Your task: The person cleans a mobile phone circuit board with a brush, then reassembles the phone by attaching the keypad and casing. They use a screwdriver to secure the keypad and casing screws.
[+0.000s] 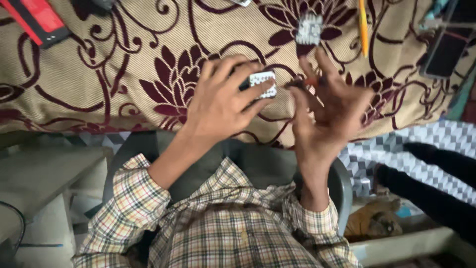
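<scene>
My left hand is closed around a small white block with rows of dark dots, held above a beige cloth with dark red flowers. My right hand is raised beside it, fingers spread, pinching a thin piece with an orange tip that points toward the block. A second small white dotted block lies on the cloth just beyond my right fingers.
A red and black flat box lies at the far left. A yellow pencil and a dark phone lie at the far right. Below are my checked shirt, a grey chair edge and a checkered mat.
</scene>
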